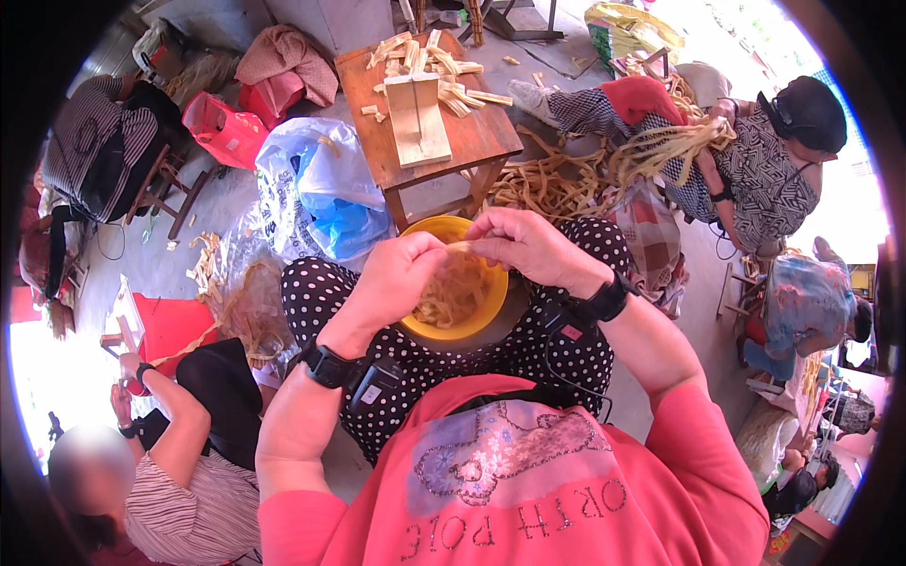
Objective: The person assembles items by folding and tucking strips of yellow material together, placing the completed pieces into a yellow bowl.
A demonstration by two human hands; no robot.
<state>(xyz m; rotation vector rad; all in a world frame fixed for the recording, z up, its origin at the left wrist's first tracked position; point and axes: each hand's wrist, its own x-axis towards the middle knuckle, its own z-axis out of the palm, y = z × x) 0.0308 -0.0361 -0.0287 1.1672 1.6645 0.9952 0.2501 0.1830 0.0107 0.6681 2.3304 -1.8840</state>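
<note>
Above a yellow bowl (434, 331) between my knees, both hands are closed in pinches, close together. My left hand (408, 272) grips one end of a thin, pale strip (459, 246). The fingers of my right hand (524, 243) pinch the same strip a little to the right. Only a short length of it shows between the fingertips. Inside the bowl lies a loose heap of pale, curled strips (451, 300), partly hidden by my left hand.
A wooden stool (373, 141) ahead carries an upright-backed wooden block (420, 132) and pale pieces. Long strips (557, 184) pile on the floor to its right. Plastic bags (316, 184) lie left. Several people sit around, one at right (769, 179) holding a strip bundle.
</note>
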